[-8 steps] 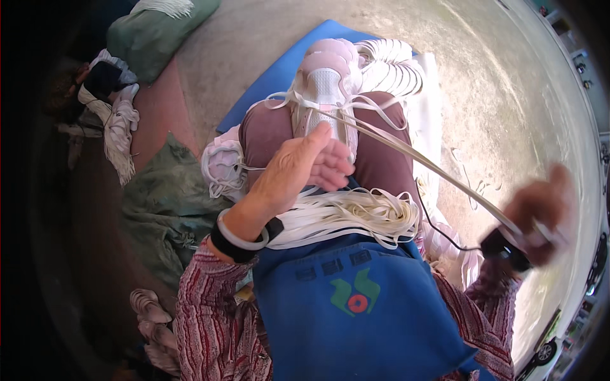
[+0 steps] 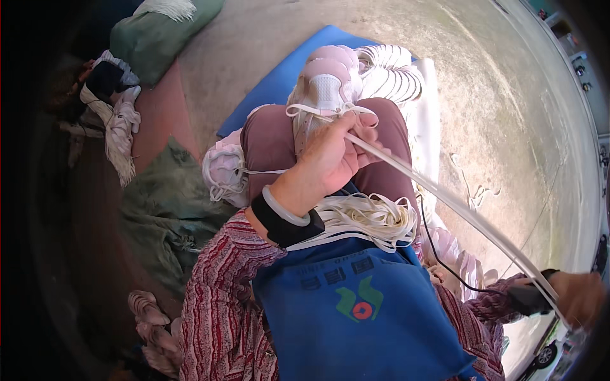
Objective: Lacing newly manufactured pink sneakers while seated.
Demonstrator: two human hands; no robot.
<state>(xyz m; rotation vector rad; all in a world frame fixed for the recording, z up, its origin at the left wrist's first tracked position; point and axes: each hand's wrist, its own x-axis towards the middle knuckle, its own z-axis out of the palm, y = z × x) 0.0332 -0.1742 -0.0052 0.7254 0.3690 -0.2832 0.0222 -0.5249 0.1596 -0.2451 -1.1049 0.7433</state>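
A stack of pink and white shoe uppers (image 2: 325, 63) stands between my knees, a white lace looped across the nearest one. My left hand (image 2: 333, 152) is over this upper, thumb and fingers closed around a white shoelace (image 2: 438, 189). From there the lace's doubled strands stretch taut down to the far right. At their other end my right hand (image 2: 581, 298) is closed on the lace; its fingers are smeared by motion. A bundle of loose cream laces (image 2: 375, 216) lies on my lap over the blue apron (image 2: 305, 317).
Another laced upper (image 2: 223, 166) rests beside my left knee. More uppers (image 2: 391, 71) lie fanned on a white sheet behind my right knee. A blue mat (image 2: 273, 86) is under the stack. Green cloth (image 2: 165, 209) and a full green sack (image 2: 155, 47) are at left. A black cable (image 2: 438, 254) hangs by my right arm.
My left hand has moved up and right and closed on the lace by the upper. My right hand has swung farther right and down, drawing the strands out longer.
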